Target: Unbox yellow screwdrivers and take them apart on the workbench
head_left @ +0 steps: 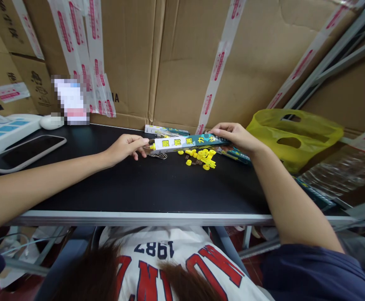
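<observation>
A long narrow box [185,142], white at the left and teal at the right with yellow Chinese characters that name a tube spring scale, spans the space between my hands above the table. My right hand [237,136] is wrapped round its teal end. At the white end, a yellow part [152,147] pokes out, and the fingers of my left hand [127,146] pinch there. Below the box lie small yellow plastic parts [206,159] and several coil springs [191,161]. Metal wire hooks [160,156] rest near my left fingertips. Behind are more such boxes [166,130], partly covered.
A yellow plastic bag [295,138] stands at the right, beside a clear-wrapped pack [336,167]. On the left lie a phone [28,152] and a white power strip [9,129]. Taped cardboard [182,62] walls the back. The black table [170,192] has a metal front edge.
</observation>
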A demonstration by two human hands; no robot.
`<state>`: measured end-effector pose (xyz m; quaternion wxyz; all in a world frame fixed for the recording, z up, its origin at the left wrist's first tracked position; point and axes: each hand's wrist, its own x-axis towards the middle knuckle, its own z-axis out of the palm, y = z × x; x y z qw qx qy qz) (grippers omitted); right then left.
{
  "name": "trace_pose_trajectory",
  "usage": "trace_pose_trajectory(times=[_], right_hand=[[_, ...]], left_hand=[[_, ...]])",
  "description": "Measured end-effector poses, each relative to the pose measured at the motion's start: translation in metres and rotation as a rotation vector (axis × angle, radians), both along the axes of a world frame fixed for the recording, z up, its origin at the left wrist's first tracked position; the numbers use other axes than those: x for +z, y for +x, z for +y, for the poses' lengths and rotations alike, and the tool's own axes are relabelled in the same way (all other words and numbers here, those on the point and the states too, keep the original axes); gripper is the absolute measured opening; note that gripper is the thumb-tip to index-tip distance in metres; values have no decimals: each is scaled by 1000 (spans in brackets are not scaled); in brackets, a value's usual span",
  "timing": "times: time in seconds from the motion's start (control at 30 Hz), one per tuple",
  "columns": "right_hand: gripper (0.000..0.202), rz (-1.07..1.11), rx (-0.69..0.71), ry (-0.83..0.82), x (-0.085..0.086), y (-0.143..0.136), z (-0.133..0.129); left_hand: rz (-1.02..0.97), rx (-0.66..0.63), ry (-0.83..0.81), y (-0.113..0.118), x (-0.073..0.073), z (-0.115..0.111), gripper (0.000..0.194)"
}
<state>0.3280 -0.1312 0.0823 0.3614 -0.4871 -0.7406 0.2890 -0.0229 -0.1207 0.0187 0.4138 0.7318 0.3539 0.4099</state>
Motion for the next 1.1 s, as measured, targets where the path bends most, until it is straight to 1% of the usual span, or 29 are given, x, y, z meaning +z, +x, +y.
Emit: trace_pose_trajectory(times=[0.07, 0.13, 0.2, 0.27, 0.33, 0.5, 0.6, 0.73, 0.9, 1.0, 1.1], right_hand=[[37, -3, -9, 7, 2, 5, 1], [38, -7, -25, 18, 3, 10, 3], [38, -10, -43, 30, 4, 14, 4], [39, -14, -56, 36, 4, 16, 5], [38, -17, -59, 36, 3, 15, 5], [38, -24, -44, 39, 2, 10, 4], [37, -22, -48, 46, 4, 14, 3], [35, 19, -84, 59, 11, 25, 0], [29, 67, -185, 37, 18, 45, -5], [29, 86, -248, 1, 17, 61, -3], [29, 142, -329, 17, 14, 81, 3]], left_hand=[[-52, 38, -54, -1, 1, 0, 40], [-110, 105, -102, -1, 3, 0, 43], [-157, 152, -128, -2, 4, 1, 42], [-171, 145, -135, -4, 5, 2, 37], [-127, 102, -112, -4, 4, 2, 35], [120, 9, 52, 0, 0, -3, 41], [150, 14, 80, 1, -1, -4, 37], [16, 116, 107, -1, 1, 1, 35], [-151, 242, 93, -5, 7, 5, 32], [-207, 300, 90, -5, 8, 6, 28], [-259, 316, 91, -5, 8, 8, 24]])
